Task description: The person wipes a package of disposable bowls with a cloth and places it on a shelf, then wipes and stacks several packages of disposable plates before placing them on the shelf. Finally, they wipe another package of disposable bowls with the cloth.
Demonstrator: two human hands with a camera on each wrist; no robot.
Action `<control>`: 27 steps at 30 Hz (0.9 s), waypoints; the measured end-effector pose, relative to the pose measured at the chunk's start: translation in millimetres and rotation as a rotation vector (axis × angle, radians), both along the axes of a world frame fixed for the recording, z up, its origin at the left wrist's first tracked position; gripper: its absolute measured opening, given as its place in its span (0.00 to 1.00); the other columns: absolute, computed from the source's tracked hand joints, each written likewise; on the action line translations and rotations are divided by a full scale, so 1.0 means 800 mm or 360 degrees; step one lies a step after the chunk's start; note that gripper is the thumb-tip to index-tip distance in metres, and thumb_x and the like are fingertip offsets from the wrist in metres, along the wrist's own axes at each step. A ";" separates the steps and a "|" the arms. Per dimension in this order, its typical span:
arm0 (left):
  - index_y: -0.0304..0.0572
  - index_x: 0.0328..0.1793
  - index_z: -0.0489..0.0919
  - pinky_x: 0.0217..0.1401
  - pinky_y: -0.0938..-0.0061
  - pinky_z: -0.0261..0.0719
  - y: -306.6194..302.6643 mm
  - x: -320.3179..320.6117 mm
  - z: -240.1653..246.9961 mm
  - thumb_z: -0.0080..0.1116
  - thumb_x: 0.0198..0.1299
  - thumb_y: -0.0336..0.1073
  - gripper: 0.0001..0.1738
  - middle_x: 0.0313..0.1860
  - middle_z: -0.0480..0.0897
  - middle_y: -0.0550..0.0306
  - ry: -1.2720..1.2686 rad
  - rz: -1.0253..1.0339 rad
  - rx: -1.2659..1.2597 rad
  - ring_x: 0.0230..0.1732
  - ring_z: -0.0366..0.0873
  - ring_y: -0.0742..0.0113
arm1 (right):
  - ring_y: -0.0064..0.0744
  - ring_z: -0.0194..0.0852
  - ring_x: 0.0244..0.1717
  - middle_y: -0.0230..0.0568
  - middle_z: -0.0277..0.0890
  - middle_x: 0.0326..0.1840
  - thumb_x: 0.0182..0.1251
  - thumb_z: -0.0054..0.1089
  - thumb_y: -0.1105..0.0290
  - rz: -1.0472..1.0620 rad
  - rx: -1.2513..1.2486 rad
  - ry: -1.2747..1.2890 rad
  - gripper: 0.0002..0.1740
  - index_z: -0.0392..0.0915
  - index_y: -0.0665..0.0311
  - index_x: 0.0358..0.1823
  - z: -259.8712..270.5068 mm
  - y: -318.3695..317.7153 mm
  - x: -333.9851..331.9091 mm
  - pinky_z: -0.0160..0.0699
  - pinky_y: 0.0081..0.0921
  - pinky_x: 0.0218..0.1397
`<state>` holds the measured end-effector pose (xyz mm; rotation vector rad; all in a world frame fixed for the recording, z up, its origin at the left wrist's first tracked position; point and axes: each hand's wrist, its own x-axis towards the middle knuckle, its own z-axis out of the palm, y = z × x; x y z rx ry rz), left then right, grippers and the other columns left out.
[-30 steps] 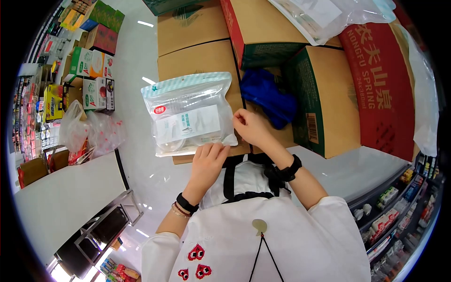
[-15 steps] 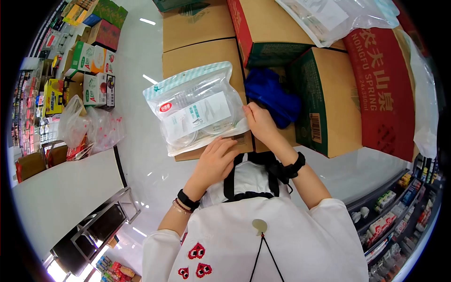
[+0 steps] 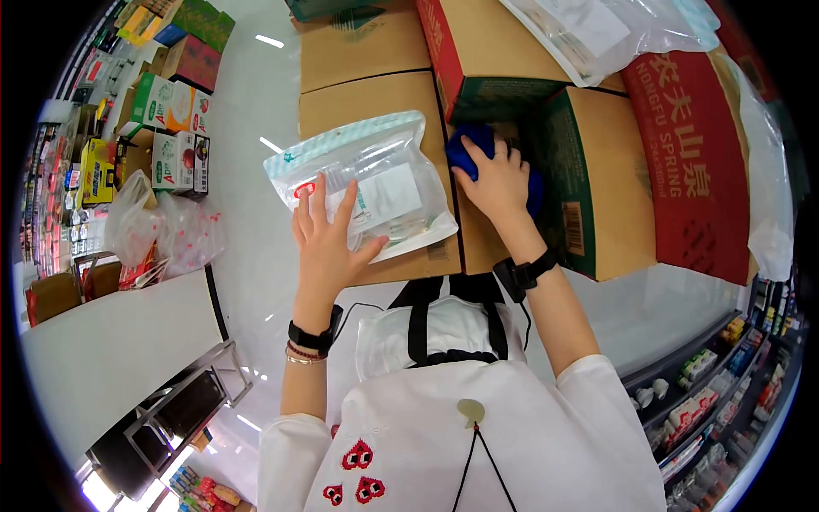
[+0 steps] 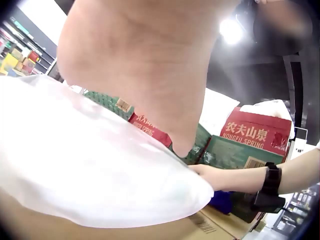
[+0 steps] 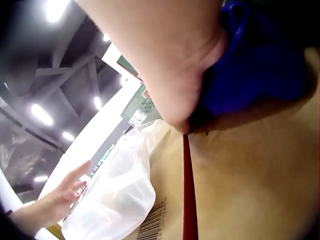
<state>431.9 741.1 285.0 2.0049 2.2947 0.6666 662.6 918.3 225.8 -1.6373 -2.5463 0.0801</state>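
A clear plastic zip bag (image 3: 401,226) with a pale checked top band lies on a cardboard box (image 3: 367,96). Through its film, clear round shapes and a white label show. My left hand (image 3: 327,243) is over the bag's lower left part, its fingers spread. To the right, my right hand (image 3: 497,183) rests on a bunched blue cloth (image 3: 466,143), fingers apart over the fabric. In the right wrist view the blue cloth (image 5: 260,65) bulges beside the palm, and the fingertips are hidden.
Green-sided cartons (image 3: 559,183) and a red carton (image 3: 695,171) stand right of the cloth. Another clear bag (image 3: 597,38) lies on the boxes at the top. Store shelves (image 3: 717,384) line the lower right; a white table (image 3: 128,358) stands at left.
My right hand has left the zip bag's right edge and moved up and right onto the blue cloth. My left hand has gone from the bag's lower edge to above it, fingers spreading.
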 end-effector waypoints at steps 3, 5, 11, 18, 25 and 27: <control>0.60 0.83 0.66 0.82 0.36 0.46 -0.006 -0.004 -0.025 0.72 0.51 0.65 0.54 0.86 0.52 0.39 0.0124 0.0093 -0.0247 0.84 0.48 0.30 | 0.63 0.75 0.63 0.55 0.71 0.69 0.66 0.68 0.52 -0.0005 -0.0136 0.0089 0.29 0.77 0.39 0.70 0.004 0.006 0.006 0.78 0.51 0.60; 0.61 0.84 0.64 0.82 0.34 0.44 -0.006 -0.003 -0.030 0.70 0.51 0.68 0.55 0.86 0.53 0.39 0.0117 0.0117 -0.0243 0.84 0.47 0.29 | 0.63 0.75 0.61 0.57 0.71 0.67 0.65 0.69 0.57 -0.0003 -0.0139 0.0510 0.30 0.77 0.42 0.70 0.015 -0.007 0.008 0.78 0.50 0.60; 0.62 0.84 0.64 0.82 0.34 0.45 -0.003 -0.001 -0.029 0.71 0.50 0.68 0.56 0.87 0.53 0.41 0.0104 0.0151 -0.0262 0.85 0.47 0.31 | 0.61 0.75 0.58 0.57 0.70 0.68 0.52 0.76 0.71 0.0620 -0.0013 0.0889 0.42 0.75 0.45 0.73 0.054 -0.100 -0.002 0.78 0.47 0.60; 0.62 0.84 0.64 0.82 0.34 0.44 -0.004 0.008 -0.035 0.73 0.48 0.67 0.57 0.86 0.53 0.41 0.0072 0.0186 -0.0217 0.85 0.46 0.31 | 0.58 0.75 0.51 0.58 0.70 0.68 0.65 0.67 0.62 0.0503 0.0091 0.0668 0.37 0.68 0.55 0.77 0.007 -0.087 -0.018 0.79 0.46 0.54; 0.55 0.86 0.61 0.82 0.35 0.42 0.002 0.044 -0.041 0.70 0.54 0.65 0.56 0.86 0.51 0.35 -0.0004 0.0588 -0.0261 0.85 0.43 0.29 | 0.61 0.78 0.57 0.61 0.76 0.61 0.71 0.64 0.62 0.0157 0.0015 0.1072 0.30 0.70 0.63 0.71 0.016 -0.034 -0.035 0.79 0.47 0.60; 0.50 0.86 0.58 0.83 0.38 0.41 0.003 0.064 -0.042 0.69 0.56 0.64 0.56 0.85 0.51 0.32 -0.0065 0.0794 -0.0341 0.85 0.43 0.29 | 0.62 0.78 0.59 0.59 0.77 0.61 0.71 0.64 0.61 0.0151 0.0117 0.1307 0.27 0.71 0.65 0.67 0.064 -0.031 -0.035 0.78 0.46 0.61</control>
